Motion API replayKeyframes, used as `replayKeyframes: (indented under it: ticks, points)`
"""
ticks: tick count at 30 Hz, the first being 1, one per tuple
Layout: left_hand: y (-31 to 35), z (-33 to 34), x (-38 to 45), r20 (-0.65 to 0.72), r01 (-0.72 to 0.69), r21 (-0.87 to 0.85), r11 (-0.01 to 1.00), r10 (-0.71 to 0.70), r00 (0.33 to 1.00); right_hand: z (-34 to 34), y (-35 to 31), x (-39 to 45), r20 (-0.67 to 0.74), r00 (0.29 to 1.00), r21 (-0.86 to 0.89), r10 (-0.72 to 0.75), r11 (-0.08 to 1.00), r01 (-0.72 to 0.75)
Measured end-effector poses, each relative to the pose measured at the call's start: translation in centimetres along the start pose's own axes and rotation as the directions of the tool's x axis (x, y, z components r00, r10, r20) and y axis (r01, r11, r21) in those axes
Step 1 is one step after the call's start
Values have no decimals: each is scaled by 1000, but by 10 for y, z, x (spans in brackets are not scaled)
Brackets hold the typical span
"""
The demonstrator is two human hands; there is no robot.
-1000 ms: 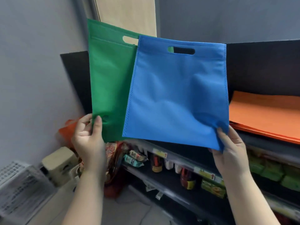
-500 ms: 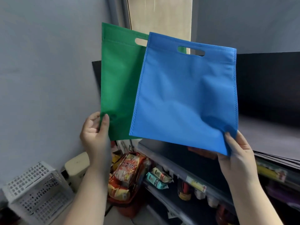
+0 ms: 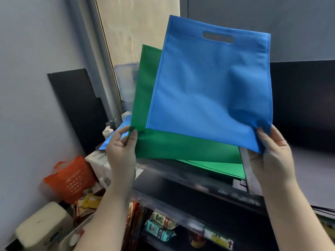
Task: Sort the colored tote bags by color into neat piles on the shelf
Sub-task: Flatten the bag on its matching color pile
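The sorting is judged to be part way done, because two bags are held up and not yet put down. At about 9 o'clock, a corner of the green bag (image 3: 145,109) is pinched by the left hand (image 3: 121,151). Its lower edge is seen just above a green pile (image 3: 221,167) that lies flat on the shelf (image 3: 199,185), so that pile seems to be started. At about 3 o'clock, the bottom corner of the blue bag (image 3: 208,91) is pinched by the right hand (image 3: 272,151), and the bag is held upright in front of the green one. A place for blue is not clearly seen. A bit of blue sheet (image 3: 108,142) is spotted behind the left hand, but what it is cannot be told.

Other things are seen low down. An orange bag (image 3: 69,180) sits at 8 o'clock, and snack packs (image 3: 159,227) are stacked at 6 o'clock on a lower shelf. The green pile is partly hidden by the held bags.
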State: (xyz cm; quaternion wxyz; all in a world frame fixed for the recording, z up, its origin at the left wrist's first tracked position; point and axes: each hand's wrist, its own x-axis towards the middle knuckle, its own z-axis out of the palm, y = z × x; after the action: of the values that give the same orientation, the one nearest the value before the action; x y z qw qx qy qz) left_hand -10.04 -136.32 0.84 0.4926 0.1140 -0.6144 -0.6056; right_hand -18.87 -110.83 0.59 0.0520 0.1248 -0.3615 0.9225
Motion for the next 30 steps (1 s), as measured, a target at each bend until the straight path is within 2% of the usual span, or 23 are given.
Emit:
replayKeyframes:
  ticks: [4,7,12,16,21,23,25,27,30]
  points:
    - [-35,27,21,71,52,50,997,-55,996,4,-2,14,-39,999,-7,-32,999,32]
    - [-56,44,31,171,69,103,992,-86,981,8,0,20,-85,994,-81,-71,995,64]
    - [-81,59,43,290,206,142,968,-240,927,13,7,24,-137,983,-134,-125,985,107]
    - [-89,54,62,375,219,341,914,-345,860,21,22,28,-160,978,-157,-136,981,111]
    - [-81,21,103,418,414,231,880,-474,775,41,45,29,-157,977,-213,-147,971,112]
    - [-71,7,119,443,545,98,833,-527,725,53,59,28,-135,981,-221,-142,969,110]
    - [-61,-5,132,507,614,-36,789,-515,691,64,73,27,-130,984,-225,-125,970,93]
    - [-51,-18,141,536,585,-92,805,-455,711,76,89,27,-132,986,-223,-103,972,71]
    - [-49,-39,158,480,470,-74,879,-382,790,96,114,25,-120,990,-228,-73,973,45]
